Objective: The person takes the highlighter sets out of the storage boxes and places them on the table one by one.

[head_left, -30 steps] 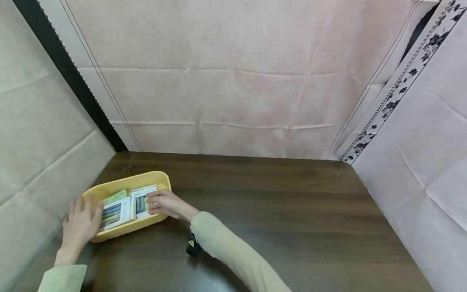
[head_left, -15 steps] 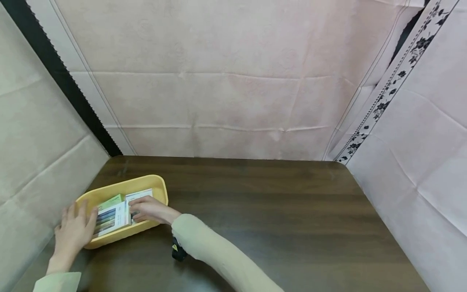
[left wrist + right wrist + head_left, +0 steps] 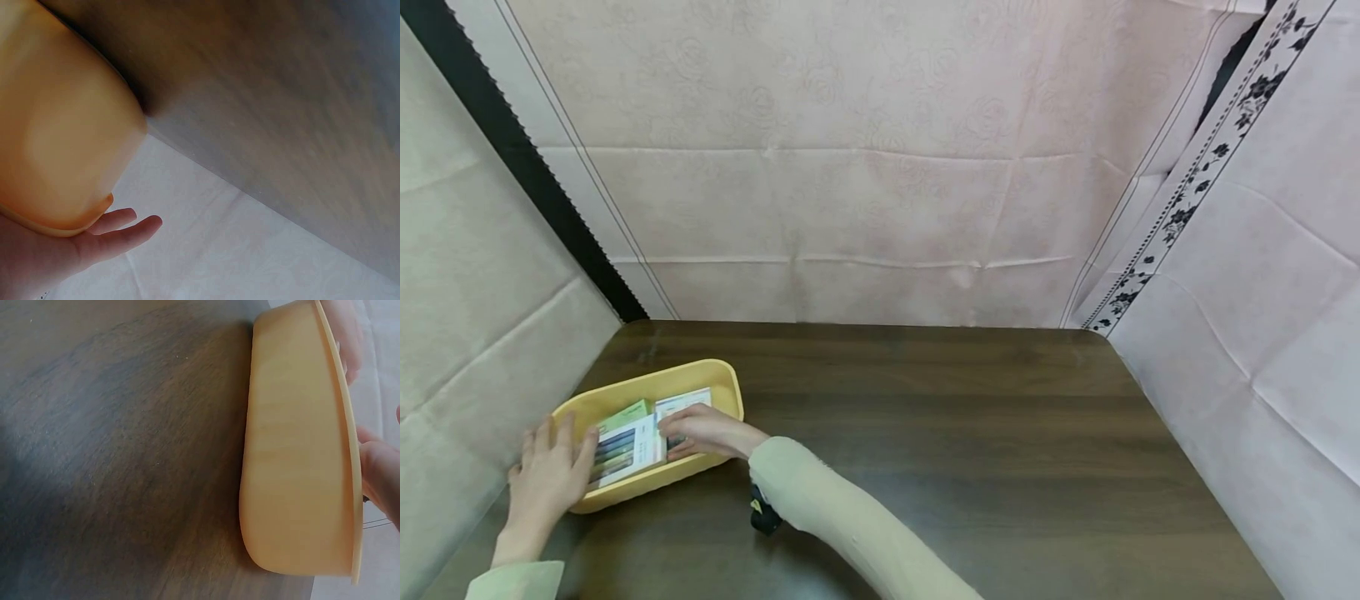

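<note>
A yellow plastic basket (image 3: 724, 383) stands at the left of the table. Inside lie two flat white packs, the left pack (image 3: 638, 450) printed with blue and green stripes, the right pack (image 3: 683, 402) partly covered by my right hand. Behind them shows a light green item (image 3: 627, 415). My left hand (image 3: 546, 479) rests over the basket's left end with fingers spread; the left wrist view shows its fingers beyond the rim. My right hand (image 3: 711, 432) reaches in over the right pack, thumb and fingers apart, fingertips at the seam between the packs.
The brown wooden table (image 3: 925, 442) extends to the right. Pale cloth hangs behind it (image 3: 850, 208) and on both sides. A black device (image 3: 765, 510) is strapped at my right wrist.
My right hand has slid left across the right pack to where the two packs meet, then stayed nearly still. My left hand keeps its place on the basket. The whole view shifted slightly.
</note>
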`<state>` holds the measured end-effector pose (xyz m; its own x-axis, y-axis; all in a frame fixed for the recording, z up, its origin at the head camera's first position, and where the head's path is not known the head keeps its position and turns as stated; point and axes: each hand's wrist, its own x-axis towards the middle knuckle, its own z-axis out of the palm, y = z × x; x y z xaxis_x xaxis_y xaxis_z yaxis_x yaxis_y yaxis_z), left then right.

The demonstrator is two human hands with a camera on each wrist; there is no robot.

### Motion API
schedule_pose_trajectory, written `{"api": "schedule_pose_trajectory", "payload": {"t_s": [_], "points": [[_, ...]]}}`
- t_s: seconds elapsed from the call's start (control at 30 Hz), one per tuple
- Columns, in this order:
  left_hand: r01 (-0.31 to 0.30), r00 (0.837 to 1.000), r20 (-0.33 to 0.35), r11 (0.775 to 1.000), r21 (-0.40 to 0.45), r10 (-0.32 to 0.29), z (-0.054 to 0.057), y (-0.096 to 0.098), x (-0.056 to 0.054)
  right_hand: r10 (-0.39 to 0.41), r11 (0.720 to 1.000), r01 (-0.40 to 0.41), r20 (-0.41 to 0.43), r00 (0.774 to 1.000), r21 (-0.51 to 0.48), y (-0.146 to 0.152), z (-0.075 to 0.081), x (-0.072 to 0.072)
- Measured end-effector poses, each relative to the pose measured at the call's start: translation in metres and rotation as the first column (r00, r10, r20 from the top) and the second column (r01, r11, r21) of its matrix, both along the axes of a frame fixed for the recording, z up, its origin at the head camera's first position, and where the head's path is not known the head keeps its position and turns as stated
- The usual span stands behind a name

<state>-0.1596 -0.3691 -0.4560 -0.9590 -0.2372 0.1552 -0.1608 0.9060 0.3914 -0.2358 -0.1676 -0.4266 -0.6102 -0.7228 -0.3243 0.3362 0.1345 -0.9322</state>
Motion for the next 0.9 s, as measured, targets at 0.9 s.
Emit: {"api": "schedule_pose_trajectory", "payload": {"t_s": [0.9], "points": [[0.004, 1.000, -0.012, 1.000, -0.016, -0.005, 0.0000, -0.0009, 0.0000, 0.037, 0.999, -0.038, 0.037, 0.999, 0.028, -0.0008, -0.0028, -0.0017]]}}
